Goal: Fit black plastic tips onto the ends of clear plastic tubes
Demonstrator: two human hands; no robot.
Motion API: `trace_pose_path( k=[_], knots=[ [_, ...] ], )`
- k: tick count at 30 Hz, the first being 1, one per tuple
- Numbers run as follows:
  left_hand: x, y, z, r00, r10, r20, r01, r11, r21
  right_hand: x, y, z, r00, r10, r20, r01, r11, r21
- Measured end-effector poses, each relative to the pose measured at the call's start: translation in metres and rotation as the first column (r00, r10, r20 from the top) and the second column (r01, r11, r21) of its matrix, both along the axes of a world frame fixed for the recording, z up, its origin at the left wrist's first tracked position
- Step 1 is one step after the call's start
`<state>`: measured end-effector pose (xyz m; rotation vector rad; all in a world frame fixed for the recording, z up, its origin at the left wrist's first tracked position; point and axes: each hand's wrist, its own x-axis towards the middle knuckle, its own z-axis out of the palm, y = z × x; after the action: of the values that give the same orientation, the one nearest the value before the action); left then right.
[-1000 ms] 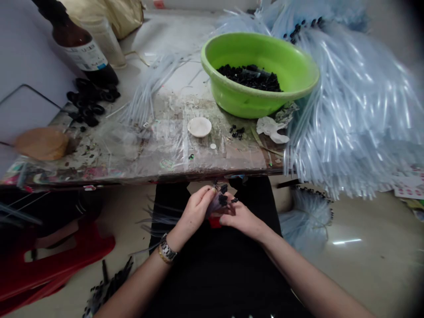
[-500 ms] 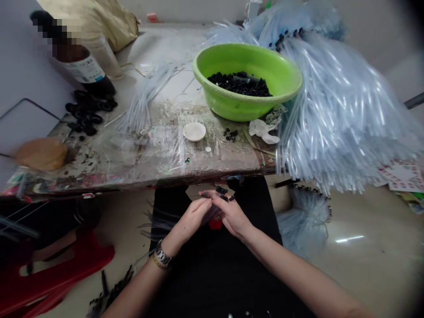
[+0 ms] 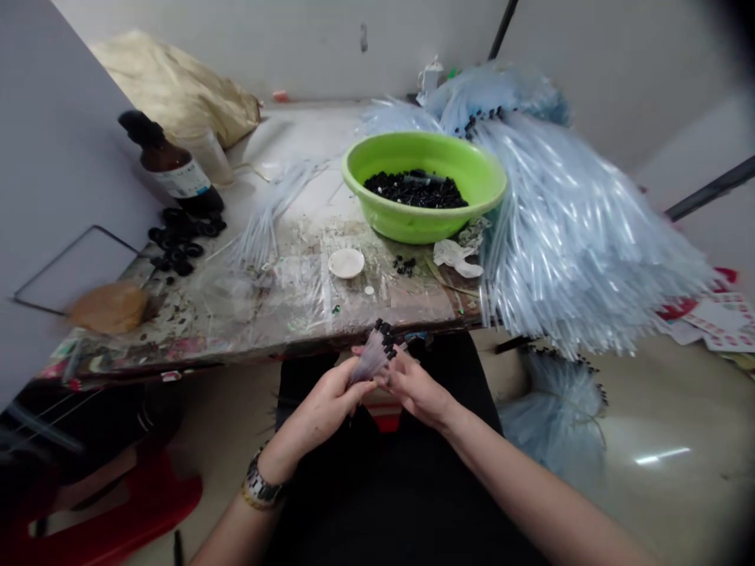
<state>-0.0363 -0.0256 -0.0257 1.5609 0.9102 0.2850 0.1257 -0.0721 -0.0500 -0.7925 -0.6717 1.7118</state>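
A bundle of thin clear plastic tubes (image 3: pixel 368 360) with black tips is held over my lap, just below the table's front edge. My left hand (image 3: pixel 330 397) is closed around the bundle, thumb across its lower part, the black ends (image 3: pixel 384 336) fanning upward. From the other side, my right hand (image 3: pixel 420 389) has its curled fingers against the bundle beside the black tips. Its fingertips are partly hidden there. On the table sits a green basin (image 3: pixel 413 224) holding a heap of small black pieces (image 3: pixel 406 190).
A large pile of clear tubes (image 3: pixel 578 236) hangs over the table's right edge; another bundle (image 3: pixel 554 417) is below. A white dish (image 3: pixel 346 263), loose black pieces (image 3: pixel 404 266), crumpled tissue (image 3: pixel 457 258), a brown bottle (image 3: pixel 180 177) and black rings (image 3: pixel 180 244) lie about. A red chair (image 3: pixel 135 511) stands lower left.
The bundle has turned upright between my hands, so its black tips now show fanned upward. My left hand has shifted slightly left and down. The camera view has tilted up a little.
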Motion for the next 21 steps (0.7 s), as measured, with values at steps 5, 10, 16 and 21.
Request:
trace_pose_path(
  k=[5,10,16,21],
  knots=[
    [0.007,0.003,0.045,0.974,0.139,0.177,-0.138,0.990,-0.016,-0.012,-0.003,-0.001,0.989,0.146,0.027,-0.147,0.987,0.064],
    [0.032,-0.006,0.086,0.821,0.365,0.440,-0.286,0.929,-0.236,-0.026,-0.007,0.016,0.973,0.131,0.191,-0.180,0.945,0.272],
    [0.065,-0.012,0.129,0.578,0.507,0.640,-0.323,0.862,-0.392,-0.013,-0.018,0.047,0.879,-0.262,0.399,0.081,0.905,0.417],
    [0.083,-0.005,0.143,0.502,0.554,0.664,-0.285,0.831,-0.478,0.020,-0.034,0.081,0.764,-0.295,0.573,0.002,0.890,0.456]
  ],
)
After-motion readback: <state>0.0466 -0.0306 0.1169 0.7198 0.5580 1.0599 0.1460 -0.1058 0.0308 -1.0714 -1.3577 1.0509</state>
